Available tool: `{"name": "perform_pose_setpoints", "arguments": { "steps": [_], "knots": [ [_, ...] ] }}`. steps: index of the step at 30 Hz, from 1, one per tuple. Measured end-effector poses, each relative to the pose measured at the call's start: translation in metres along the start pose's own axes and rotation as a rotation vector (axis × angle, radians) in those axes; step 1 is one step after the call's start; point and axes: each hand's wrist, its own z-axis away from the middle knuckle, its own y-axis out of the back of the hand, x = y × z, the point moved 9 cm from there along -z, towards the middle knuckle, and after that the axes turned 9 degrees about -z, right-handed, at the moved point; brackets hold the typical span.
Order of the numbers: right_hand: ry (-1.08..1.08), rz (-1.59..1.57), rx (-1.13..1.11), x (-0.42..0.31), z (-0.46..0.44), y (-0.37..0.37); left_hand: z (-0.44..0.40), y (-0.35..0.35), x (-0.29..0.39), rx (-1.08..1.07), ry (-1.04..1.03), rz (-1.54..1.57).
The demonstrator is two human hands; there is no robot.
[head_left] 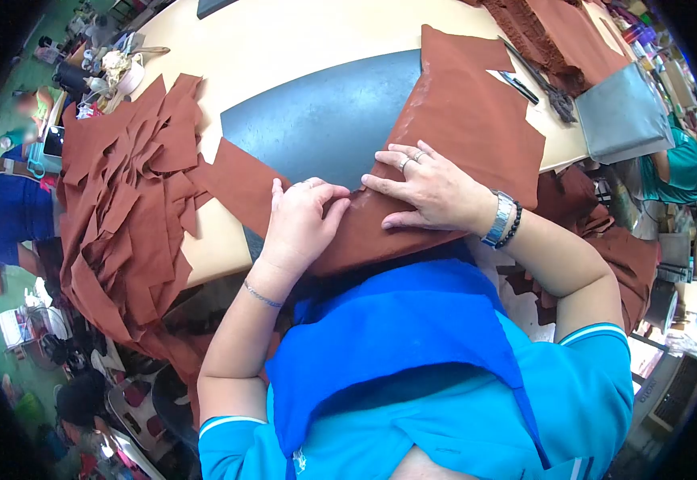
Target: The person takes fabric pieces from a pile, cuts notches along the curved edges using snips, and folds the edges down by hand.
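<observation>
A reddish-brown fabric piece (476, 104) lies over a dark grey board (316, 112) on the table, with a chalky pale line along its inner edge. My left hand (307, 222) pinches the fabric's edge between thumb and forefinger, near the board's lower side. Just right of it, my right hand (436, 190) rests palm down on the same fabric, fingers spread, with rings on the fingers. A strip of the brown cloth (240, 180) extends leftward from beneath my left hand.
A heap of brown cut pieces (128, 200) hangs over the table's left edge. Dark scissors (552, 92) and a pen (519, 86) lie at the right, beside a grey box (624, 114). More brown fabric (564, 36) sits at the back right. Other people work around the table.
</observation>
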Motion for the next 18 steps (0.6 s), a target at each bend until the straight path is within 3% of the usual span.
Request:
{"name": "perform_pose_setpoints", "arguments": {
  "steps": [3,6,12,18],
  "knots": [
    [-0.025,-0.026,-0.006,-0.005,0.0,0.0,-0.001,-0.001,-0.009,-0.082,0.041,0.108],
    [-0.069,-0.13,-0.023,-0.005,-0.001,-0.006,-0.002,0.002,-0.014,-0.095,0.006,0.003],
    [-0.05,-0.083,-0.041,-0.013,-0.003,-0.001,0.003,0.007,-0.004,0.006,-0.314,-0.151],
    [-0.085,-0.058,-0.122,-0.015,-0.006,-0.004,0.012,0.011,-0.002,0.066,-0.439,-0.33]
  ]
}}
